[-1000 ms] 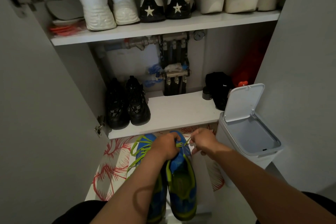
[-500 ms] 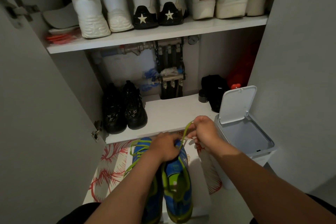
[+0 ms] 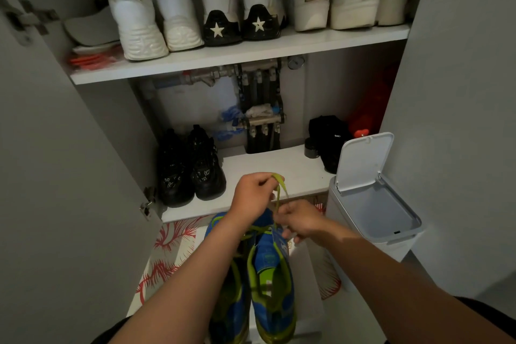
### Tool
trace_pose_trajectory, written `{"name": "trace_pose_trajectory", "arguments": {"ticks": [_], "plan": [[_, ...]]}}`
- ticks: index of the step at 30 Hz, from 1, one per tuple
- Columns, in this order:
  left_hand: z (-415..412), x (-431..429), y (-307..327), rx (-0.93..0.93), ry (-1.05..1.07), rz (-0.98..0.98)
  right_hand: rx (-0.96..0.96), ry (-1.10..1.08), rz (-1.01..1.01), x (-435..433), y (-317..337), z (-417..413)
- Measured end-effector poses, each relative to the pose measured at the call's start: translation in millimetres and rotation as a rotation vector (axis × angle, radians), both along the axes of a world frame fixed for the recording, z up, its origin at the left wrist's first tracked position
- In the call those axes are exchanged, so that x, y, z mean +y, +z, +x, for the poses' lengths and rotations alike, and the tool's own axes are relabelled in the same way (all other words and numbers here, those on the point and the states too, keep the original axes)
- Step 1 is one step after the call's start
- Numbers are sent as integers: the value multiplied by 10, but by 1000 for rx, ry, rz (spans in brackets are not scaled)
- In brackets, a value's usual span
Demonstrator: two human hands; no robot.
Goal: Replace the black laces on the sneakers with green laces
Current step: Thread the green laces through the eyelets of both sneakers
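Two blue sneakers with lime-green trim stand side by side below me, the right sneaker (image 3: pixel 275 285) in full view and the left sneaker (image 3: pixel 231 307) partly under my forearm. A green lace (image 3: pixel 280 190) runs up from the right sneaker's front. My left hand (image 3: pixel 252 197) is raised above the toes and pinches the lace's upper end. My right hand (image 3: pixel 300 220) sits lower, at the sneaker's front, fingers closed on the same lace. No black lace is visible.
A white bin (image 3: pixel 374 212) with its lid up stands at the right. An open cupboard holds black shoes (image 3: pixel 190 167) on the lower shelf (image 3: pixel 268 165) and white shoes (image 3: pixel 156 8) above. A red-patterned mat (image 3: pixel 170 254) lies under the sneakers. Cupboard doors flank both sides.
My left hand has left the sneaker's toe and risen with the green lace end. My right hand has dropped from its raised position to the sneaker's front.
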State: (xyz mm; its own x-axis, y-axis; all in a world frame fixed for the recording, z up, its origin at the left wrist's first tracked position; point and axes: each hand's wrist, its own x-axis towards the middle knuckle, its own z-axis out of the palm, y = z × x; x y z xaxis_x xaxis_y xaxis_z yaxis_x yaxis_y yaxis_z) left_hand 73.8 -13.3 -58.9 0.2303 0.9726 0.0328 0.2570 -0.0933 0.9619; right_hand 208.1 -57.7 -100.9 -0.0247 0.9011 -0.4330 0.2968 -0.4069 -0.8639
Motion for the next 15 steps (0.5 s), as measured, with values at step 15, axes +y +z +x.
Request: {"name": "trace_pose_trajectory", "arguments": {"ticks": [15], "plan": [[-256,46,-233,453,-383,-159,397,-429,340,224,439,-74]]}}
